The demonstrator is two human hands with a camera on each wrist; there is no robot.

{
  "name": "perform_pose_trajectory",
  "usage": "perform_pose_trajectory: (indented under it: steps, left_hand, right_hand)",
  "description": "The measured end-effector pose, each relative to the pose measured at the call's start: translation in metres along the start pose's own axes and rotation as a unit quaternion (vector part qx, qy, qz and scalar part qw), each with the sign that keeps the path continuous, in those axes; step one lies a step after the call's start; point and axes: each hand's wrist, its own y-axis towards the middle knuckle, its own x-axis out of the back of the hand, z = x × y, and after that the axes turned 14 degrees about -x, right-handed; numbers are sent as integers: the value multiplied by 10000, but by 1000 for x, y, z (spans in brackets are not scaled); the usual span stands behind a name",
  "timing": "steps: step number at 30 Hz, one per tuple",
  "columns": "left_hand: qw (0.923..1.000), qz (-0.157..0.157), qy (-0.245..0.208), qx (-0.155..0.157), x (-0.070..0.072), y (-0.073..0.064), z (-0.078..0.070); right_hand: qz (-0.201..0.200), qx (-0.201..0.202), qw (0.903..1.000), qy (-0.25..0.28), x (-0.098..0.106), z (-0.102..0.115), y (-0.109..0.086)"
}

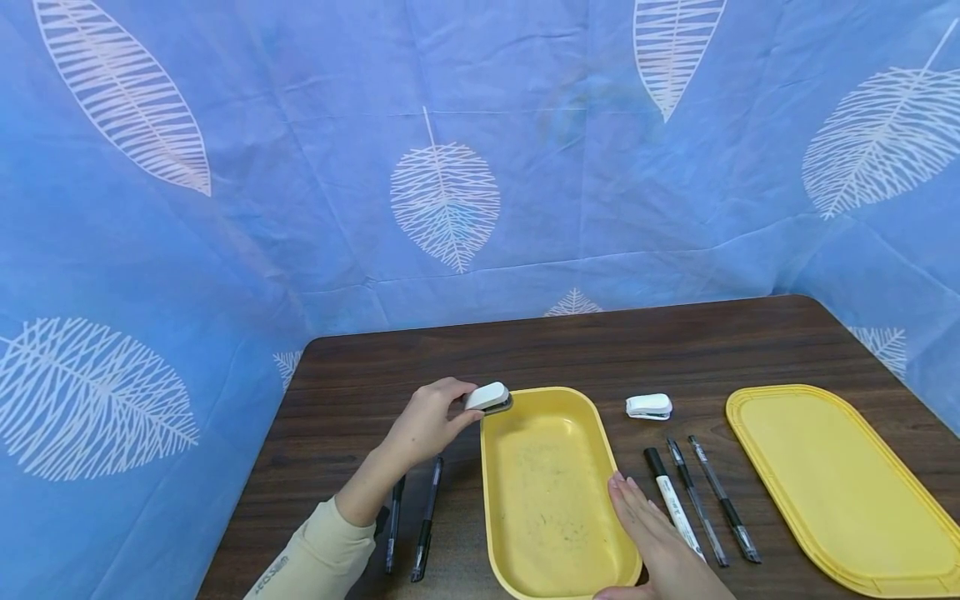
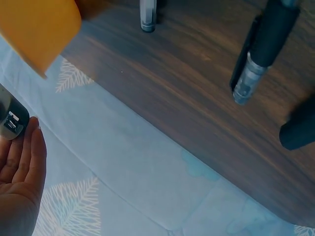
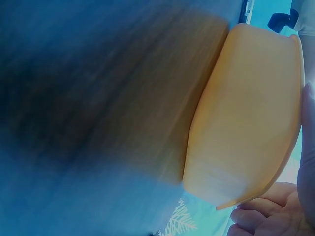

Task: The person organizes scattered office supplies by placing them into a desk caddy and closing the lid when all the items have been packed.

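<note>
My left hand (image 1: 431, 421) pinches a white stapler (image 1: 489, 397) at the far left corner of a yellow plastic container (image 1: 486, 500). The stapler is just above the rim, and its end (image 2: 14, 120) shows at the left edge of the left wrist view. Nothing lies inside the container. Extended fingers of my right hand (image 1: 660, 542) rest against its right rim near the front. In the right wrist view, the container's outer wall (image 3: 246, 108) fills the middle, with part of my right hand (image 3: 270, 216) at the lower right.
Right of the container are a second white stapler (image 1: 649, 407), a white marker with a black cap (image 1: 673, 504) and two pens (image 1: 697, 502). A yellow lid (image 1: 840, 483) lies at far right. Two dark pens (image 1: 426, 521) lie beneath my left forearm. Blue leaf-patterned cloth (image 1: 525, 167) hangs behind the wooden table.
</note>
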Motion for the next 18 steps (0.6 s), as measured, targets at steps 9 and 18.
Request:
perform_pose_trajectory:
  steps: [9,18]
  left_hand:
    - [10000,69,-41,-5,-5,4,-2]
    - [9999,169,-31,12,-9,7,-4]
  right_hand:
    - [34,-84,10000,-26,1,2,-1]
    - [-65,33,10000,-37,1,1,0]
